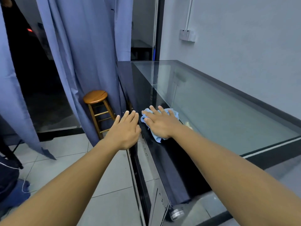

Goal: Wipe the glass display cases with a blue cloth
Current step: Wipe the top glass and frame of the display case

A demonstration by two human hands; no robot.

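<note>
A long glass display case [219, 111] with a dark frame runs from the near right to the far wall. A crumpled light blue cloth [156, 137] lies on the dark strip along the case's left side. My right hand [160, 123] presses flat on the cloth, fingers spread, covering most of it. My left hand [126, 129] hovers flat at the case's left edge beside the cloth, fingers apart, holding nothing.
A round wooden stool [96, 101] stands left of the case, against blue curtains [84, 62]. Beyond the curtains is a dark opening. A grey wall with a socket box [187, 35] runs along the right. A tiled floor [110, 185] lies below; dark bags sit at the far left.
</note>
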